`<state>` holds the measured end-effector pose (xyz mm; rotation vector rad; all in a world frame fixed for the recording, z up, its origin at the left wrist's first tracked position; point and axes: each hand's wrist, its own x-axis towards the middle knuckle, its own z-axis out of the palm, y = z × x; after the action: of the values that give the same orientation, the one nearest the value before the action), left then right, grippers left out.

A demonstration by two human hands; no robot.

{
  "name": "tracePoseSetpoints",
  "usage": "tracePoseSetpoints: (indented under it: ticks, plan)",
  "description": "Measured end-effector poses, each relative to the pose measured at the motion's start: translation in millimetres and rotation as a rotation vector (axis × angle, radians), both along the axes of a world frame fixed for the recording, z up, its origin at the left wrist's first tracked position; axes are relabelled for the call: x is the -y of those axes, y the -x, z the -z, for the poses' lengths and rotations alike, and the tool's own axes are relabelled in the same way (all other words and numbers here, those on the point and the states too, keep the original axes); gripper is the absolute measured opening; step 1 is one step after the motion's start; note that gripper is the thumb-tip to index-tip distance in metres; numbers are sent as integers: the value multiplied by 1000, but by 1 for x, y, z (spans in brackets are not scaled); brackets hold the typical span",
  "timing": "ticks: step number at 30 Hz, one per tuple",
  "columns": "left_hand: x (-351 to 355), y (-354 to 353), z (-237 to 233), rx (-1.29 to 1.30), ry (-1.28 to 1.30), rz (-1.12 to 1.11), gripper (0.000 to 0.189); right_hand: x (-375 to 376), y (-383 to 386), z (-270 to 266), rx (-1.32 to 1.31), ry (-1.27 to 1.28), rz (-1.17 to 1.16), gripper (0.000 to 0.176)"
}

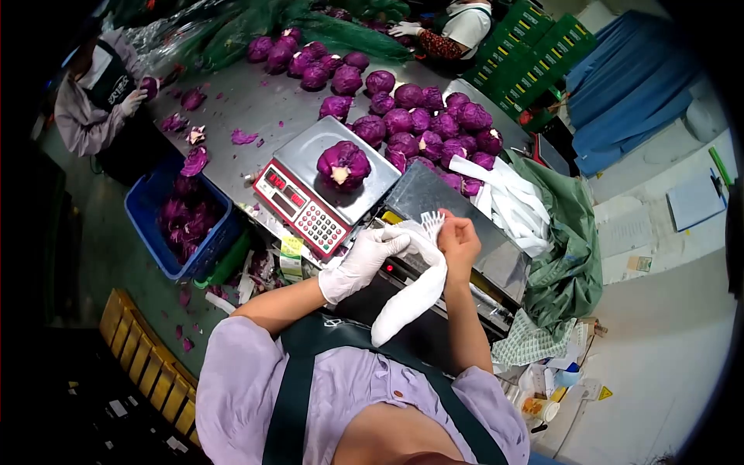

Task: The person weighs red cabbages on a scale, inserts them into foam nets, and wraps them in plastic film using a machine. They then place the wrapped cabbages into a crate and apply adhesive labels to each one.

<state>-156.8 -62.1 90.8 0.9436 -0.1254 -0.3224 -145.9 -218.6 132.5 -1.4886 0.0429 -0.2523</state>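
Note:
A white foam net sleeve (411, 302) hangs between my two hands, its far end sagging toward my apron. My left hand (363, 260), in a thin white glove, pinches one side of the sleeve near its upper end. On the other side my right hand (459, 246), ungloved, grips the frayed, mesh-like edge. Just beyond them, a red cabbage (343, 166) with its pale stem end showing sits on the steel pan of a digital scale (302, 209). The scale's red digits are lit.
Many red cabbages (418, 120) lie across the metal table. White sleeves (515, 201) are heaped at right by green cloth (562, 256). A blue basket (167, 267) holds purple leaves. Co-workers stand at left (105, 101) and back (465, 31); green crates (535, 58) are stacked behind.

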Motion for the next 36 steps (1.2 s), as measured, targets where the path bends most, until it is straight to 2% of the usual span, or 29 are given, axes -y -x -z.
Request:
tracePoseSetpoints:
  ticks: [2, 4, 5, 6, 9, 11, 12, 14, 15, 17, 18, 19, 20, 21, 22, 24, 25, 26, 28, 30, 32, 33, 34, 35, 36]
  plan:
    - [-7, 6, -2, -76, -38, 30, 16, -6, -8, -1, -102, -174, -79, 10]
    - [-11, 7, 0, -64, -12, 6, 19, -13, -14, 13, -172, -42, -214, 14]
    - [-14, 6, 0, -50, -81, -26, 23, -16, -13, 22, -129, 0, -381, 22]
    - [-17, 4, -2, -36, -150, -58, 28, -22, -6, 8, -265, -22, -522, 30]
    - [-31, 1, -7, -1, -260, -82, 31, -29, -17, 4, -289, -40, -593, 28]
    - [-38, -2, -8, -37, -353, -98, 32, -23, -30, 11, -115, 250, -447, 20]
    - [-43, -3, -9, -19, -449, -119, 31, -27, -33, 10, -111, 247, -453, 20]
    - [-50, -11, 2, 141, -702, -176, 28, -33, -40, 7, 90, 402, -74, 13]
    - [-51, -13, 7, 163, -589, -205, 26, -35, -45, 11, 163, 334, -20, 11]
    - [-55, -18, 13, 226, -400, -268, 20, -41, -49, 15, 118, 262, 13, 11]
    - [-53, -22, 17, 335, -276, -411, 18, -45, -50, 18, 74, 189, 51, 12]
    - [-58, -26, 21, 235, -168, -366, 17, -51, -48, 20, 51, 141, -3, 12]
    - [-62, -30, 24, 133, -60, -317, 15, -55, -43, 19, -78, 17, -101, 11]
    - [-59, -30, 7, -38, 219, -313, 13, -59, -44, 25, -152, -110, -161, 13]
    - [-63, -34, 5, -95, 281, -257, 13, -62, -42, 31, -228, -237, -214, 14]
    - [-60, -37, -5, -223, 390, -287, 13, -72, -41, 31, -319, -545, -196, 17]
    - [-64, -38, 0, -216, 424, -226, 14, -70, -40, 26, -361, -591, -255, 19]
    - [-64, -40, -1, -226, 384, -193, 12, -69, -41, 24, -406, -575, -266, 18]
    - [-74, -43, -1, -131, 198, 53, 18, -65, -41, 13, -495, -618, -286, 19]
    - [-84, -32, -9, -22, 107, 256, 36, -52, -46, 8, -502, -630, -321, 19]
    - [-88, -34, -1, -4, -121, 321, 33, -40, -55, 2, -500, -750, -374, 16]
    - [-90, -40, 4, 12, -386, 257, 27, -36, -55, 2, -529, -650, -384, 20]
    - [-91, -42, 6, -48, -508, 143, 18, -33, -54, 4, -559, -551, -396, 25]
    - [-97, -45, 9, 15, -316, 58, 16, -33, -49, 4, -560, -554, -391, 25]
    - [-102, -47, 8, 77, -123, -32, 14, -36, -43, 3, -473, -173, -563, 30]
